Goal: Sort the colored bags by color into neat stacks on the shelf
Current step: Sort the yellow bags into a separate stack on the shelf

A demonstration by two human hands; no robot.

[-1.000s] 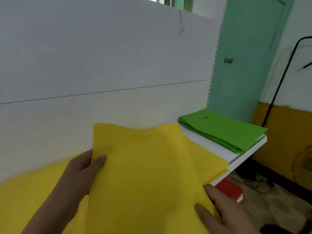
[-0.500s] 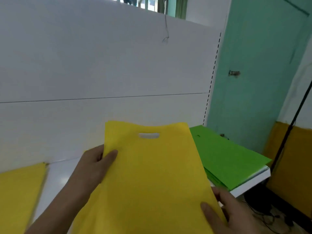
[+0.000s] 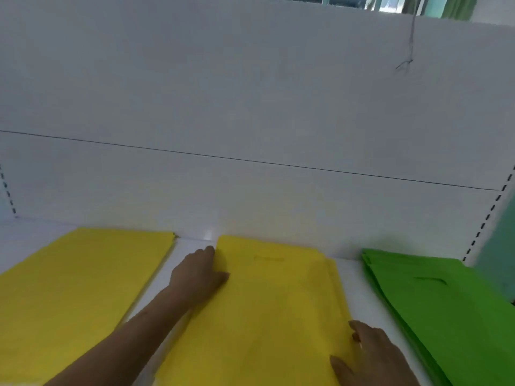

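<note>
Thin, limp, slippery yellow bag [image 3: 273,307]: square by side edges, left hand [image 3: 199,274] and right hand [image 3: 373,355] flat, open, gripping nothing.

**Surface and Material Findings**

The shelf [image 3: 192,247] is a white board with a smooth, slightly glossy finish; a bright highlight shows near its rear edge. The back panel [image 3: 250,107] is white, matt and even, broken by one thin seam. The middle yellow bags [image 3: 267,307] look like thin non-woven cloth, matt, with soft creases. The left yellow stack [image 3: 78,288] has the same dull, fine-textured face. The green bags [image 3: 446,307] match in material, matt, their layered edges thin and flat. Fibre detail is blurred.
</note>
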